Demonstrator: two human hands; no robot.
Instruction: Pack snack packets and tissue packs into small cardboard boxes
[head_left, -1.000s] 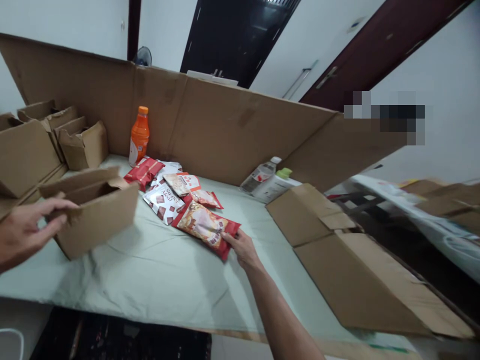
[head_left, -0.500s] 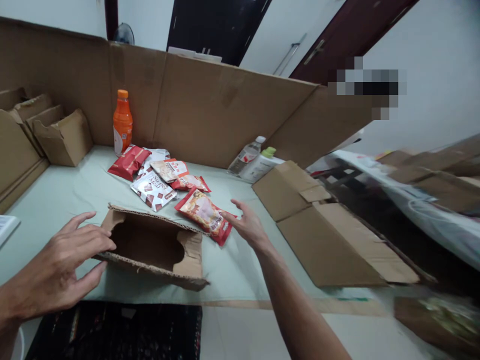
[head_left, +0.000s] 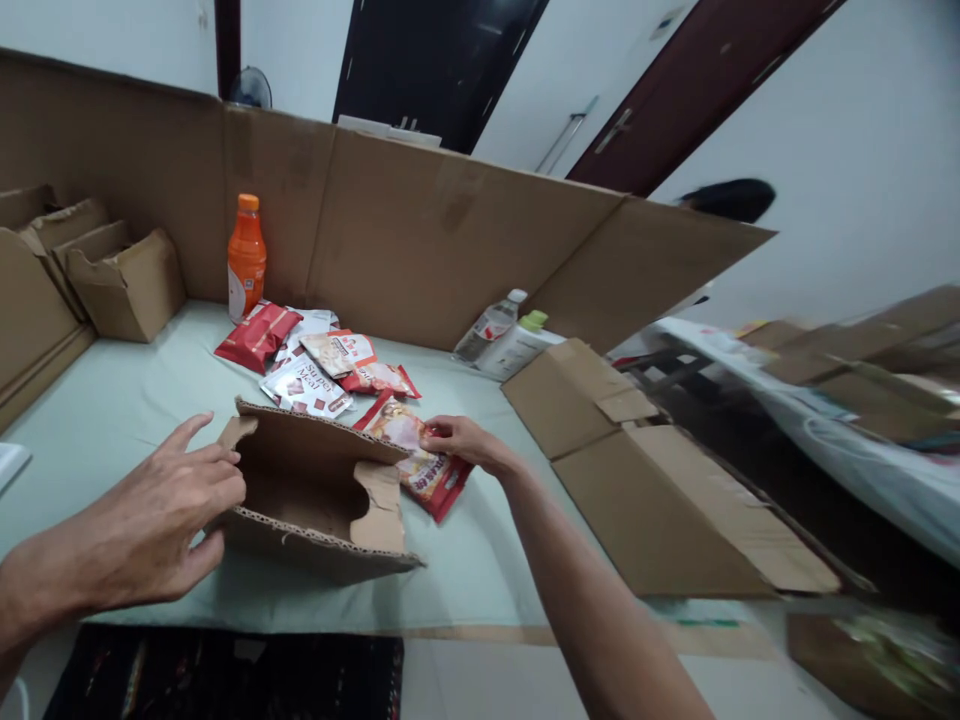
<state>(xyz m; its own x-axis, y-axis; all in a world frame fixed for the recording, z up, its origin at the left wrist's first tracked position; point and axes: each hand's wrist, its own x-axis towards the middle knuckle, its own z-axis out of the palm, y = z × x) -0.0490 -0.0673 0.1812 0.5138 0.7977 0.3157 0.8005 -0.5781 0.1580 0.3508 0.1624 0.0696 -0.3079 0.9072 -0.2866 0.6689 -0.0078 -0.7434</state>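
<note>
Pale-green cloth (head_left: pixel 127 390): open-topped cardbd box (head_left: pixel 319 552) near, left of ctr. L hand (head_left: pixel 169 512) at its left end, fingers apart, contact unclear. R hand (head_left: pixel 476 446), fingers bent onto red snack pkt (head_left: pixel 435 485) just far-right of box; can't tell if clamped. Loose grip cld drop pkt; bumped rim cld tip box.

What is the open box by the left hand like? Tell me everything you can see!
The open box is brown and looks like corrugated cardboard, with rough, wavy-edged rims. Its wide opening faces up and toward the camera, showing a shadowy inside. A flap at the right end has a rounded cut-out. It sits at the near side of the pale green cloth. The left hand seems to touch its left end. Its far right corner overlaps our view of the red snack bag.
</note>
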